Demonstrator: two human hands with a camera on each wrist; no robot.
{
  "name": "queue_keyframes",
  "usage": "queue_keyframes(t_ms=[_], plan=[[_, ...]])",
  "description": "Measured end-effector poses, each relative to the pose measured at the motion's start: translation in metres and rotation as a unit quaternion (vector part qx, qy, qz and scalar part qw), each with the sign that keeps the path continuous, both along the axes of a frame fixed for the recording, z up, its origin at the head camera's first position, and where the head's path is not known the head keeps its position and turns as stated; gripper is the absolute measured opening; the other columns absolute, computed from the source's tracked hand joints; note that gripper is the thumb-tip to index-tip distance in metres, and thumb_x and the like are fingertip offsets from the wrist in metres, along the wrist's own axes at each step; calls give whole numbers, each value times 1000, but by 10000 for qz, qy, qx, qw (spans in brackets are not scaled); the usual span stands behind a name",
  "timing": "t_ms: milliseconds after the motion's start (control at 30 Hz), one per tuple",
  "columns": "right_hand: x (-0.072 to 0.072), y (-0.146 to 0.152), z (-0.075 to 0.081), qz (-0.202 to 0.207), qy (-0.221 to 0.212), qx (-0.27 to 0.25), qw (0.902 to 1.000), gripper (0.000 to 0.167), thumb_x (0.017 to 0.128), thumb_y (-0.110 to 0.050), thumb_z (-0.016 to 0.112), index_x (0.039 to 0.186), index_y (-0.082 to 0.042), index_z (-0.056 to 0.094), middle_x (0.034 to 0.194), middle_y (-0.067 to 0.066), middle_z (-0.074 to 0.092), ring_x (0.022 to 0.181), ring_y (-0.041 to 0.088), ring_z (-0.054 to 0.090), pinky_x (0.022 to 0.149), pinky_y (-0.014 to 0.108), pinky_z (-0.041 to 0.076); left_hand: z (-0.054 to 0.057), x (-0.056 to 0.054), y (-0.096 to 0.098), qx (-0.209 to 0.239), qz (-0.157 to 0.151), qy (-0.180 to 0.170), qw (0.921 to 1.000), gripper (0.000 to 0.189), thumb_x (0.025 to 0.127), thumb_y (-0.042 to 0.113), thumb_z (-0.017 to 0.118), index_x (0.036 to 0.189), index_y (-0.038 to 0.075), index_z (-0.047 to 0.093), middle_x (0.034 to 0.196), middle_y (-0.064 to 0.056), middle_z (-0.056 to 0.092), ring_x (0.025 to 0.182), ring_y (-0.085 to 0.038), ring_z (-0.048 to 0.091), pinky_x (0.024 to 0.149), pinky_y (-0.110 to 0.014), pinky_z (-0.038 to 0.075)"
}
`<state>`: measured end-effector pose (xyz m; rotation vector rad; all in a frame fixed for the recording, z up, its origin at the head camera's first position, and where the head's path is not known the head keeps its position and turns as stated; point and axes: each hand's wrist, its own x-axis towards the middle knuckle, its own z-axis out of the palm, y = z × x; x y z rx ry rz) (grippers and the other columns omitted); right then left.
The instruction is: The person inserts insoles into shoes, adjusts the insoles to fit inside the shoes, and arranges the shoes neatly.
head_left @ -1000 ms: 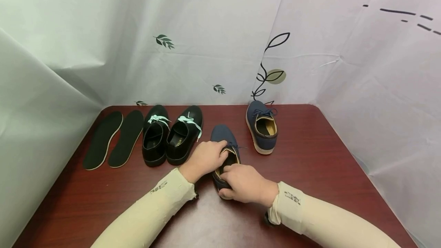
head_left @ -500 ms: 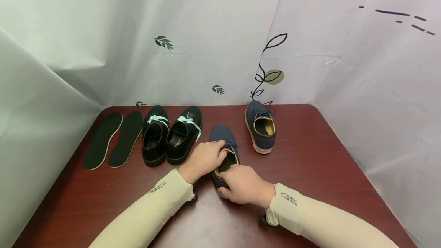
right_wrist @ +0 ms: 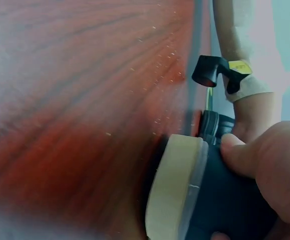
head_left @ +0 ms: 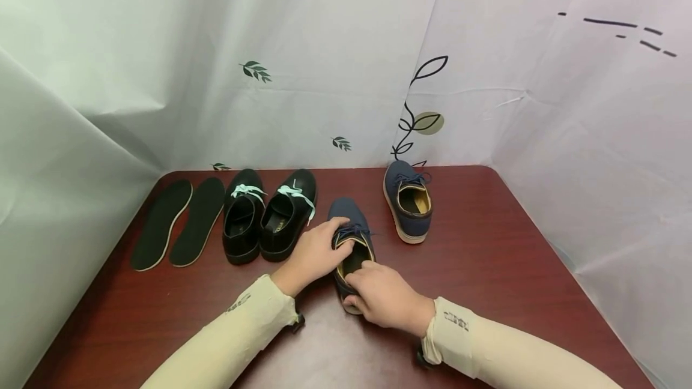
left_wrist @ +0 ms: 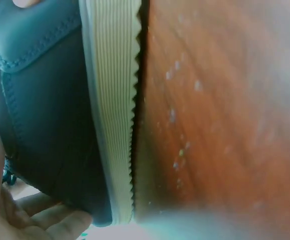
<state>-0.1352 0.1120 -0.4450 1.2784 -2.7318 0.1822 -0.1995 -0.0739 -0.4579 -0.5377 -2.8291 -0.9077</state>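
A navy lace-up shoe (head_left: 346,208) with a tan lining stands toe-away at the middle of the table. My left hand (head_left: 315,252) holds its left side near the laces, with the thumb at the opening. At the heel, my right hand (head_left: 386,294) grips the back of the shoe, thumb outside and fingertips over the collar. The ribbed pale sole (left_wrist: 115,100) shows beside the table in the left wrist view. In the right wrist view the thumb presses the dark heel (right_wrist: 227,190). The shoe's inside is partly hidden by my hands.
The other navy shoe (head_left: 409,202) stands at the back right. To the left are two black shoes (head_left: 241,215) with pale mint laces, and beyond them two dark insoles (head_left: 161,225) lie flat. A white patterned curtain (head_left: 303,47) surrounds the table (head_left: 476,245).
My left hand has shifted slightly left and back from the laces, so more of them shows. My right hand stays at the heel. The camera has tilted a little.
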Motion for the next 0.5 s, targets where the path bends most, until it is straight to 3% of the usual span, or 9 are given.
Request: queue_keyframes(t_ms=[167,267,400,467,500], plan=[[-1,3,-4,72,105,-148,9998,20,93,-36,70,87,-18,62,75,-9,58,69,11,41,68,25,39,-6,4,-7,802,-175,-341,9960,63,98,50,57,151,19,44,150,-8,48,137,-27,48,108,-50,42],[-2,4,-5,114,165,-229,9995,22,93,-36,70,85,-18,61,73,-9,57,69,11,40,68,25,38,-11,5,-10,1339,-113,-722,9883,65,101,50,51,154,13,38,155,-13,38,143,-30,40,112,-53,36],[-1,5,-7,152,244,-296,9991,23,92,-36,72,82,-18,60,72,-9,57,68,10,39,66,24,37,-11,9,-10,2036,244,-1614,9654,66,104,52,42,154,11,33,154,-19,39,137,-34,45,109,-53,38],[0,7,-7,185,333,-327,9987,22,91,-35,73,82,-18,61,73,-9,57,68,10,39,64,23,37,-7,12,-8,2369,360,-2068,9486,65,105,53,40,154,12,31,153,-22,41,135,-36,48,108,-53,39],[0,8,-7,202,388,-335,9985,22,90,-35,73,82,-18,61,73,-9,58,68,10,39,64,23,37,-5,13,-8,2587,353,-2342,9365,65,105,53,40,155,13,29,154,-22,39,135,-37,47,107,-54,40]])
